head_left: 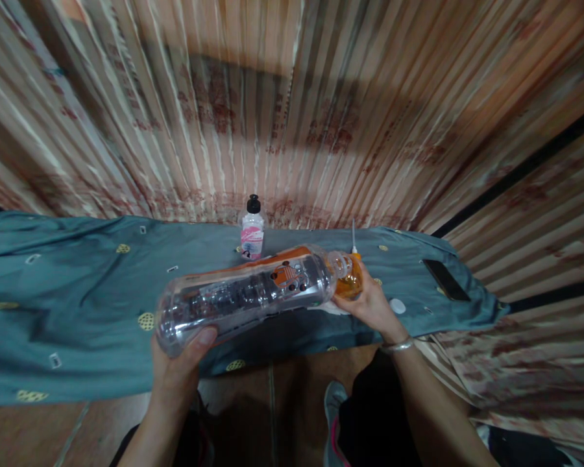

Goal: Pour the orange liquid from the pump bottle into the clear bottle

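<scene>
My left hand [180,363] is wrapped round the base of a large clear plastic bottle [253,292] with an orange and silver label. The bottle lies nearly level in the air, its neck [339,263] pointing right. At that neck, my right hand [370,298] grips a small clear container [349,285] with amber liquid in it. The bottle's neck overlaps the container's top; whether they touch I cannot tell. Just behind the container shows a thin pale nozzle [353,237] with an orange base. Near my right wrist, a round white cap [397,305] lies on the cloth.
A small bottle [252,233] with a black top and pink label stands at the back of the table, covered by a teal patterned cloth [102,292]. A dark phone [445,280] lies at the right. Pleated curtains [272,117] hang behind; tiled floor shows below.
</scene>
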{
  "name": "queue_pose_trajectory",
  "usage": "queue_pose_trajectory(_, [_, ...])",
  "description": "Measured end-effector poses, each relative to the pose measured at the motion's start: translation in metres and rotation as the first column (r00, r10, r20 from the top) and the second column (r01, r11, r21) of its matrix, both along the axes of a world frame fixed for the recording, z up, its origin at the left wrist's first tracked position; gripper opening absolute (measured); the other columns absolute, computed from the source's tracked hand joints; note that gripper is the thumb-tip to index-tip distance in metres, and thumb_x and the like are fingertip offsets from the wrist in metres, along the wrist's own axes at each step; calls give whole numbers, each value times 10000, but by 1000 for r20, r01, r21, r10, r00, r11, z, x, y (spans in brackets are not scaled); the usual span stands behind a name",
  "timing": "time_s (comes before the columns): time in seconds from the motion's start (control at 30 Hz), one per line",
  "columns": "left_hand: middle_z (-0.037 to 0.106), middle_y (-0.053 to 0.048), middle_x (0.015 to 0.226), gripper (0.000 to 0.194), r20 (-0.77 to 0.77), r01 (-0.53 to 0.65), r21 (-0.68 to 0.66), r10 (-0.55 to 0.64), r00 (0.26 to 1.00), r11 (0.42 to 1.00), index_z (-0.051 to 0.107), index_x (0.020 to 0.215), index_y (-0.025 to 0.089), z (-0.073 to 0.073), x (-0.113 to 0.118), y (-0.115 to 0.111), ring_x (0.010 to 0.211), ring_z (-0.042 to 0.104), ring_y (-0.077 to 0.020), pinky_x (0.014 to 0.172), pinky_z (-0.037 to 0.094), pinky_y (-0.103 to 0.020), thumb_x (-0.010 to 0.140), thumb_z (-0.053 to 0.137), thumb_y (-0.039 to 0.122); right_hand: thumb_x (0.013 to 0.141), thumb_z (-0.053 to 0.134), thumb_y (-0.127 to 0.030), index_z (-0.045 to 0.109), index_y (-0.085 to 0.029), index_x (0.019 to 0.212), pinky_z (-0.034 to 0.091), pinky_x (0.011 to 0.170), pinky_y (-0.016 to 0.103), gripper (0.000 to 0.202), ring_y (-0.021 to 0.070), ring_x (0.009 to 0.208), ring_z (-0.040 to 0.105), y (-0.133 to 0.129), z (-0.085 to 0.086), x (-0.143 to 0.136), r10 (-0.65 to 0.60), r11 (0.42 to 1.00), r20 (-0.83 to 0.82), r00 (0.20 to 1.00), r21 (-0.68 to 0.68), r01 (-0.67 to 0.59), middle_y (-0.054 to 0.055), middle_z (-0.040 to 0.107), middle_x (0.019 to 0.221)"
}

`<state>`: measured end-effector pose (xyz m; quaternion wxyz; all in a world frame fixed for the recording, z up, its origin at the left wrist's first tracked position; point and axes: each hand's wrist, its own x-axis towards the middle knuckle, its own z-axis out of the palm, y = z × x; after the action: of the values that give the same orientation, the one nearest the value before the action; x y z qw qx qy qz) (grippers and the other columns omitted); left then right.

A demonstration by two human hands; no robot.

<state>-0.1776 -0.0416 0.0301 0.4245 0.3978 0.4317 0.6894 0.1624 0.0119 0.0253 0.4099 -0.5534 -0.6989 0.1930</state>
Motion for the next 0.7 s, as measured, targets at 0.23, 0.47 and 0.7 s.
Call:
queue_pose_trajectory(0.23, [751, -18, 944, 516, -21, -6, -16, 6, 1000, 1000, 724, 1096, 263, -4, -5, 2, 1064, 709, -293, 919, 588, -360, 650, 911, 443, 696, 873, -322, 482, -231, 1495, 524, 1150, 537, 894, 334, 1269, 694, 0, -1, 0, 5, 1000, -18, 1000, -14, -5, 117, 698, 1410])
queue_pose_trajectory(0.47, [754, -32, 955, 520, -44, -2, -20, 1, 999, 1000, 721, 1086, 260, -2, -5, 2, 1052, 716, -316, 873, 608, -386, 641, 906, 455, 695, 876, -325, 490, -228, 1492, 512, 1165, 531, 891, 343, 1298, 677, 0, 0, 0, -3, 1000, -3, 1000, -9, 3, 121, 686, 1425])
queue_pose_trajectory(0.7, [741, -23, 927, 493, -49, -10, -44, 7, 999, 999, 722, 1071, 260, -2, -5, 0, 1057, 706, -303, 913, 587, -383, 658, 900, 462, 701, 862, -325, 485, -222, 1487, 532, 1143, 524, 877, 339, 1267, 697, -1, 2, -2, 3, 1000, 3, 1000, -13, -3, 118, 698, 1406])
